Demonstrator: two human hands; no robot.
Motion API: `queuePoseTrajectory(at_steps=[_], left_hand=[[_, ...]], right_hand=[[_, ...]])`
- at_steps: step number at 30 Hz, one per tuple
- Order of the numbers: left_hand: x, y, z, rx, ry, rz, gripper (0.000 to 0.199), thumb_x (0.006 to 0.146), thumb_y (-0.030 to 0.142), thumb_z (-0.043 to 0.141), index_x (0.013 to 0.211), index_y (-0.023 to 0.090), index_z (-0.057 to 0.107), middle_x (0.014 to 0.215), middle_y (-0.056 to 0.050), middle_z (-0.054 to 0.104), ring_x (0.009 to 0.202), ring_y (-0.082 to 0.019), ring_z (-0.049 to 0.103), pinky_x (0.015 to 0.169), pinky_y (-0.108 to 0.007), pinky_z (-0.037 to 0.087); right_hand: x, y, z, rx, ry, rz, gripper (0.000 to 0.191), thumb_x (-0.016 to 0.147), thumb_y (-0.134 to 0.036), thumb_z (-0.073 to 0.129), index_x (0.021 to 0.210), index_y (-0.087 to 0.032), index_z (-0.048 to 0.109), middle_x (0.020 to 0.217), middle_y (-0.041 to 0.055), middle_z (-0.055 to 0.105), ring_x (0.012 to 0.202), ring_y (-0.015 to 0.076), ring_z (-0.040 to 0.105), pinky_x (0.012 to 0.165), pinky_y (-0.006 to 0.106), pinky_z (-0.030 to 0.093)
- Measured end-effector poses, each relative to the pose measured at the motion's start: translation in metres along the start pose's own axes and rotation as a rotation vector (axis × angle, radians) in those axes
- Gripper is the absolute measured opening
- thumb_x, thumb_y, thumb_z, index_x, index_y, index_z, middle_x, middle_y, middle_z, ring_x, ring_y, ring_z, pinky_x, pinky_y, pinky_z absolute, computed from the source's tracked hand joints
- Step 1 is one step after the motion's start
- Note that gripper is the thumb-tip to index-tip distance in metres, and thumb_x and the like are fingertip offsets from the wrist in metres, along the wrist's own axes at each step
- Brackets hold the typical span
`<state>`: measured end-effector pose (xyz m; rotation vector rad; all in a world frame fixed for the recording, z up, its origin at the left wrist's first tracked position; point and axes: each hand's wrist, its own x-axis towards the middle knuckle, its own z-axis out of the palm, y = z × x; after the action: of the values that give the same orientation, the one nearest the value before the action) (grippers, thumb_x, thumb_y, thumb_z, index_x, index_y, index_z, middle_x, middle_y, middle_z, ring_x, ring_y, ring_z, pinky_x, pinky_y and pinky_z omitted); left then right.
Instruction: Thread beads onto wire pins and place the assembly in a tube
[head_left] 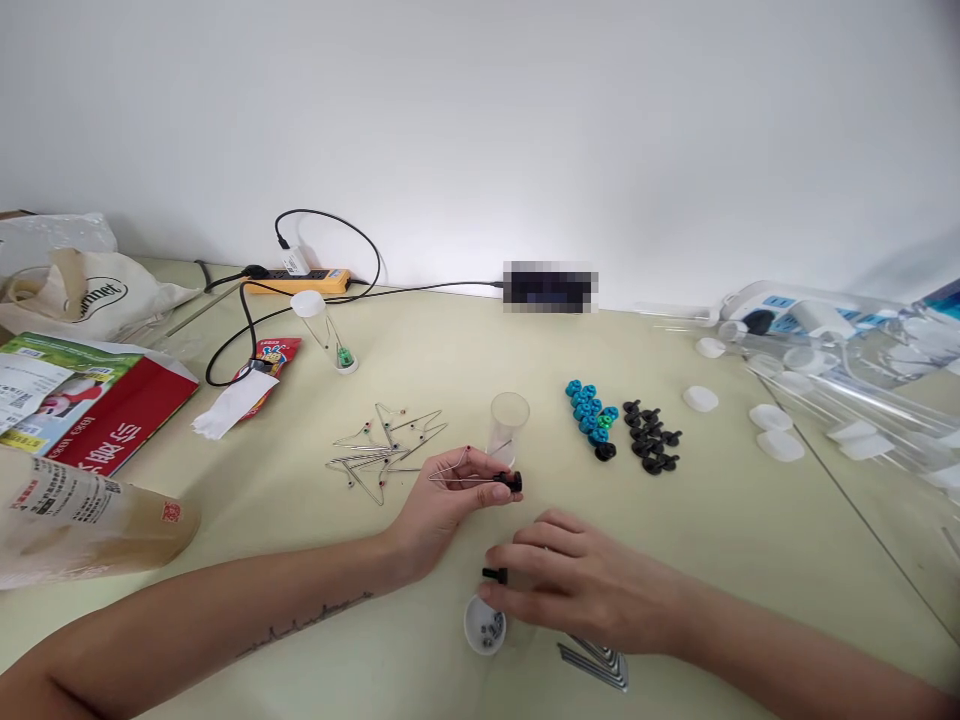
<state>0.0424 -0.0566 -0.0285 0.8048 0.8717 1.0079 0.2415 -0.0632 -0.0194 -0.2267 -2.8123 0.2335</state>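
Observation:
My left hand (457,490) pinches a black knob-like part (511,482) fitted with a bent metal wire (448,470) that has a small red bead. My right hand (570,575) grips a small black plastic piece with a stem (493,575) between thumb and fingers. Just below it stands a small white cup (471,630) with tiny metal nuts (491,630) inside. A clear tube (510,415) stands open behind my left hand. Metal hex keys (596,662) lie beneath my right hand, partly hidden by it.
Bent wires with beads (386,450) lie in a pile at left. Blue knobs (586,405) and black wing-shaped parts (651,435) sit at right, beyond them white caps (776,432) and clear tubes. A capped tube (326,335), power strip (300,282) and drink cup (97,515) stand leftward.

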Motion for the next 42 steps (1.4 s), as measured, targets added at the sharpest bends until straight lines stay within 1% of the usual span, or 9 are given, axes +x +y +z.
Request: queuePoseTrajectory(at_steps=[6, 10, 15, 20, 24, 27, 31, 36, 42], left_hand=[[0.0, 0.0, -0.001, -0.051, -0.029, -0.006, 0.018, 0.069, 0.017, 0.074, 0.084, 0.013, 0.066, 0.089, -0.005, 0.068, 0.088, -0.017, 0.063, 0.093, -0.037, 0.046], [0.0, -0.001, -0.003, -0.094, -0.039, -0.008, 0.016, 0.07, 0.016, 0.074, 0.083, 0.014, 0.066, 0.086, -0.003, 0.068, 0.085, -0.014, 0.063, 0.088, -0.029, 0.048], [0.002, -0.001, -0.007, -0.124, -0.047, -0.053, 0.016, 0.07, 0.015, 0.074, 0.084, 0.014, 0.066, 0.087, -0.004, 0.069, 0.079, -0.013, 0.065, 0.078, -0.023, 0.049], [0.003, -0.001, -0.009, -0.14, -0.066, -0.074, 0.017, 0.07, 0.016, 0.074, 0.086, 0.014, 0.068, 0.084, -0.004, 0.07, 0.072, -0.011, 0.065, 0.072, -0.021, 0.049], [0.002, -0.001, -0.009, -0.13, -0.075, -0.067, 0.018, 0.071, 0.016, 0.073, 0.089, 0.014, 0.069, 0.087, -0.005, 0.07, 0.075, -0.011, 0.066, 0.075, -0.021, 0.049], [0.002, -0.001, -0.008, -0.123, -0.07, -0.073, 0.017, 0.072, 0.016, 0.073, 0.089, 0.014, 0.07, 0.089, -0.005, 0.07, 0.077, -0.012, 0.066, 0.079, -0.022, 0.05], [0.002, 0.0, -0.005, -0.109, -0.058, -0.08, 0.016, 0.068, 0.014, 0.075, 0.083, 0.013, 0.07, 0.087, -0.005, 0.07, 0.082, -0.015, 0.065, 0.084, -0.028, 0.05], [0.0, -0.003, -0.003, -0.097, -0.101, -0.12, 0.017, 0.065, 0.012, 0.077, 0.079, 0.012, 0.068, 0.084, -0.007, 0.071, 0.081, -0.018, 0.066, 0.087, -0.035, 0.048], [0.0, -0.005, -0.001, -0.097, -0.11, -0.118, 0.017, 0.064, 0.013, 0.077, 0.077, 0.012, 0.067, 0.085, -0.008, 0.071, 0.083, -0.019, 0.066, 0.089, -0.038, 0.046]], right_hand=[[0.002, 0.002, 0.003, 0.041, -0.039, 0.076, 0.022, 0.093, -0.012, 0.041, 0.106, -0.018, 0.058, 0.102, 0.0072, 0.061, 0.089, 0.0159, 0.052, 0.078, 0.031, 0.042], [-0.003, 0.005, 0.01, 0.084, -0.018, 0.209, 0.024, 0.091, -0.005, 0.037, 0.104, -0.014, 0.056, 0.098, 0.009, 0.059, 0.084, 0.016, 0.05, 0.075, 0.03, 0.044], [-0.006, 0.008, 0.017, 0.17, 0.061, 0.385, 0.02, 0.094, -0.014, 0.039, 0.108, -0.016, 0.052, 0.099, 0.0089, 0.056, 0.087, 0.0175, 0.051, 0.072, 0.029, 0.046], [-0.003, 0.01, 0.018, 0.262, 0.084, 0.544, 0.014, 0.091, -0.016, 0.044, 0.102, -0.017, 0.053, 0.101, 0.0074, 0.054, 0.079, 0.015, 0.054, 0.067, 0.028, 0.048], [-0.003, 0.01, 0.012, 0.311, 0.159, 0.64, 0.014, 0.09, -0.013, 0.045, 0.097, -0.02, 0.055, 0.095, 0.0047, 0.056, 0.079, 0.0152, 0.056, 0.068, 0.029, 0.048], [-0.008, 0.01, 0.01, 0.426, 0.329, 0.693, 0.019, 0.091, -0.013, 0.046, 0.104, -0.023, 0.054, 0.097, 0.0035, 0.055, 0.075, 0.0121, 0.056, 0.067, 0.026, 0.05], [-0.011, 0.012, 0.011, 0.5, 0.547, 0.683, 0.02, 0.088, -0.014, 0.053, 0.105, -0.025, 0.055, 0.098, 0.003, 0.055, 0.072, 0.0103, 0.058, 0.066, 0.023, 0.052], [-0.01, 0.014, 0.01, 0.431, 0.605, 0.608, 0.024, 0.086, -0.011, 0.056, 0.106, -0.025, 0.058, 0.097, 0.0038, 0.058, 0.076, 0.011, 0.06, 0.067, 0.022, 0.052], [-0.011, 0.012, 0.012, 0.417, 0.639, 0.536, 0.02, 0.084, -0.01, 0.058, 0.1, -0.022, 0.06, 0.089, 0.0051, 0.06, 0.077, 0.0139, 0.061, 0.058, 0.023, 0.052]])
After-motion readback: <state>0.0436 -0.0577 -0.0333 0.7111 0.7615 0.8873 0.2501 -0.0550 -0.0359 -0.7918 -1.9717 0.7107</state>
